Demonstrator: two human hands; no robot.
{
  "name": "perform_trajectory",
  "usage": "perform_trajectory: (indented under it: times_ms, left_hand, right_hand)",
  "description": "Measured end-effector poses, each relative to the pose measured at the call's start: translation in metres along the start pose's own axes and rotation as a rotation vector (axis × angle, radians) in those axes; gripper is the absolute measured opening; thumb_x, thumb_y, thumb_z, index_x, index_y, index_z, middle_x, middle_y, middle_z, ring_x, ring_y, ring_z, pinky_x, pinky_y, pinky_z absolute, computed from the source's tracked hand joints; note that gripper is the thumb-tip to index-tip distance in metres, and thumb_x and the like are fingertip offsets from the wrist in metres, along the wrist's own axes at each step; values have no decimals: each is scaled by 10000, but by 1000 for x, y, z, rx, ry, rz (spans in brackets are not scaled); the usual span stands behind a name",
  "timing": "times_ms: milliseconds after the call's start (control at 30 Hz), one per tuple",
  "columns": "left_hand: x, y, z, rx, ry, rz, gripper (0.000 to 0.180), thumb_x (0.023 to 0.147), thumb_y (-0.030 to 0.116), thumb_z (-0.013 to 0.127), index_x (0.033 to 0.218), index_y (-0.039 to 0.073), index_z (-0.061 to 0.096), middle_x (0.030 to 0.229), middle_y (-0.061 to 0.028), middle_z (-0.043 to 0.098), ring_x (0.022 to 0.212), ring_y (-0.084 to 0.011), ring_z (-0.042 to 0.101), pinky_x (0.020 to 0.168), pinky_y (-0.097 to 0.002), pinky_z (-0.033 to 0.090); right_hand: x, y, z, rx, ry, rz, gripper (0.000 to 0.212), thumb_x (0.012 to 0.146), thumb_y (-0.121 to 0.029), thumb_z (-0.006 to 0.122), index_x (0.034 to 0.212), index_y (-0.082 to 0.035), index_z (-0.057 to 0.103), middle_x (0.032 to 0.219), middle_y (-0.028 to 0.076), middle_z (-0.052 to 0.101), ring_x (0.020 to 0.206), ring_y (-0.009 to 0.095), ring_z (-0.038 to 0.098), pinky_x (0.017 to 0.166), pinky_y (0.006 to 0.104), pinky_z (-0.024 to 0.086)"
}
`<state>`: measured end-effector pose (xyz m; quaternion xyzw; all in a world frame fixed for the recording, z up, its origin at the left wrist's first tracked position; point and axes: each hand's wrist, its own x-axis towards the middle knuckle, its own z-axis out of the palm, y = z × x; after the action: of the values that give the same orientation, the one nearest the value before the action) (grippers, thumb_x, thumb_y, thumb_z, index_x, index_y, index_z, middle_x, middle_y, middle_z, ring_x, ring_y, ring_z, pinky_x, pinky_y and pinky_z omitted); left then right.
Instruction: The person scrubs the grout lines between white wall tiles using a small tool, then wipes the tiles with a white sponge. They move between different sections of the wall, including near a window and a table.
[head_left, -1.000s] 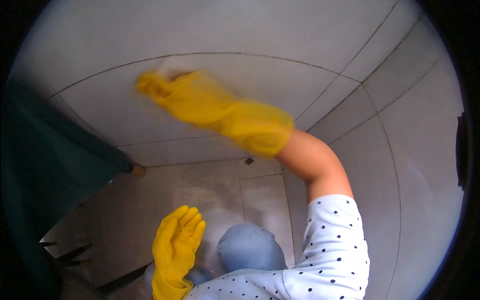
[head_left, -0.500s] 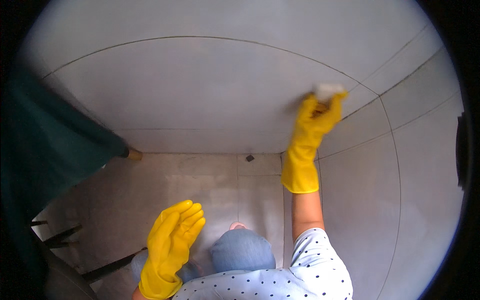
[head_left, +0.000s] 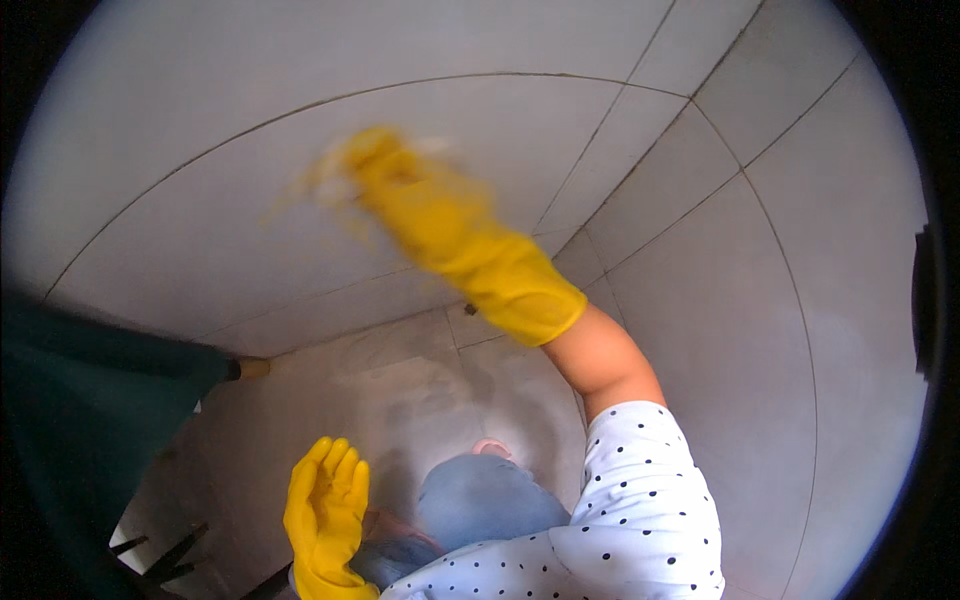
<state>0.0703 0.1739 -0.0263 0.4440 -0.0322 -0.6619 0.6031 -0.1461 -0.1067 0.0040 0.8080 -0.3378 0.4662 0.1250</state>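
Hovering low, closest to the body, the yellow-gloved left hand shows an empty palm, fingers side by side and loosely curled, well apart from the tiled wall. Farther out, the right hand slants up and leftward in front of that wall. A pale thing, blurred, shows just beside its fingers, much nearer this hand; whether they clamp it, I cannot tell.

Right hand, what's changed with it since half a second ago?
The right hand has swung left over the wall, away from the corner; blur hides what it grips. The left hand stays low, open and empty.
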Motion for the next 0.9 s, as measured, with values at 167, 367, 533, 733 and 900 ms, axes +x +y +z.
perform_trajectory:
  times_ms: [167, 367, 533, 733, 900]
  left_hand:
    - [11, -12, 4, 19, 18, -32, 405, 1003, 273, 551, 1314, 14, 562, 1318, -172, 573, 1228, -293, 568, 1071, -406, 443]
    - [39, -12, 2, 26, 67, -141, 380, 956, 292, 608, 1223, 23, 635, 1213, -153, 637, 1122, -279, 613, 1011, -409, 479]
    - [63, -9, -20, 83, 93, -243, 387, 947, 291, 611, 1234, 32, 629, 1230, -151, 627, 1143, -285, 594, 1012, -416, 473]
    - [52, -13, 12, 57, 132, -181, 387, 958, 299, 604, 1232, 28, 628, 1234, -148, 624, 1132, -274, 607, 1003, -405, 487]
    - [49, -13, 7, 63, 49, -143, 421, 954, 332, 621, 1231, 16, 626, 1256, -163, 611, 1148, -269, 608, 1008, -399, 491]
  right_hand:
    - [-92, 111, -41, -258, 501, 270, 446, 878, -122, 701, 1252, -19, 481, 1191, 175, 547, 964, 320, 595, 809, 375, 504]
    - [-123, 123, -15, 114, 1012, 880, 406, 906, -175, 691, 1232, -2, 523, 1132, 158, 568, 1017, 249, 549, 865, 352, 475]
    - [34, 77, -115, -116, 767, 443, 424, 846, -207, 768, 1166, -3, 580, 1044, 115, 601, 859, 247, 573, 740, 329, 478]
    - [114, 72, -161, -180, 743, 455, 565, 926, -209, 690, 1373, 42, 454, 1109, 140, 640, 871, 220, 597, 836, 295, 481]
    - [-17, 99, -69, -353, 765, 368, 379, 877, -153, 718, 1180, 7, 558, 1022, 129, 591, 859, 271, 572, 768, 357, 477]
